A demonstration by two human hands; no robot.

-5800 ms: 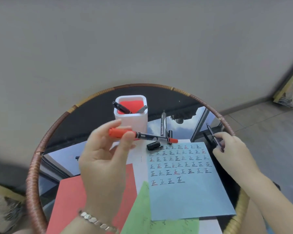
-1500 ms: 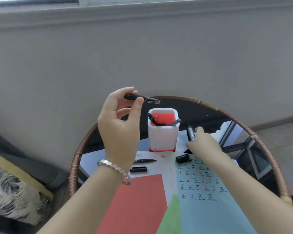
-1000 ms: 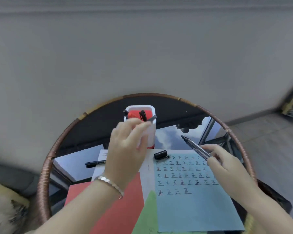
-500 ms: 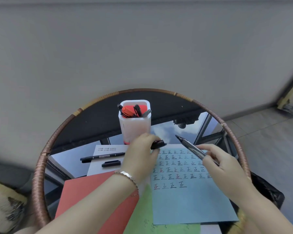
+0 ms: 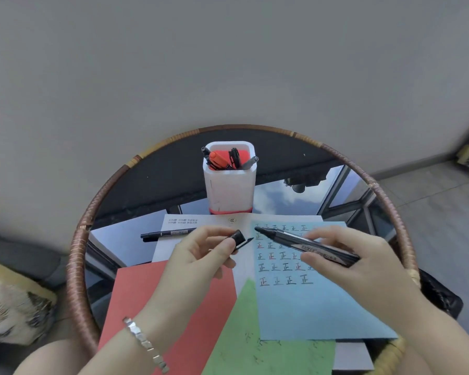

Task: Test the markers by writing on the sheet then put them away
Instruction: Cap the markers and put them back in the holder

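My right hand (image 5: pixel 363 263) grips an uncapped black marker (image 5: pixel 303 243), its tip pointing left above the top left corner of the blue sheet (image 5: pixel 306 301). The sheet carries rows of red and black characters. My left hand (image 5: pixel 201 255) pinches the black marker cap (image 5: pixel 238 236) just left of the marker tip; cap and tip are apart. A white pen holder (image 5: pixel 229 185) at the back holds several markers, one red. Another black pen (image 5: pixel 168 234) lies on the white paper (image 5: pixel 201 221) to the left.
A red sheet (image 5: pixel 146 293) and a green sheet (image 5: pixel 252 336) overlap in front. Everything lies on a round mirror-topped table with a woven rim (image 5: pixel 76 255). A grey wall stands behind, tiled floor at the right, a patterned cushion (image 5: pixel 8 307) at the left.
My left hand put a marker in the holder, then picked the black cap off the paper. My right hand brought the uncapped marker lower and closer to the cap.
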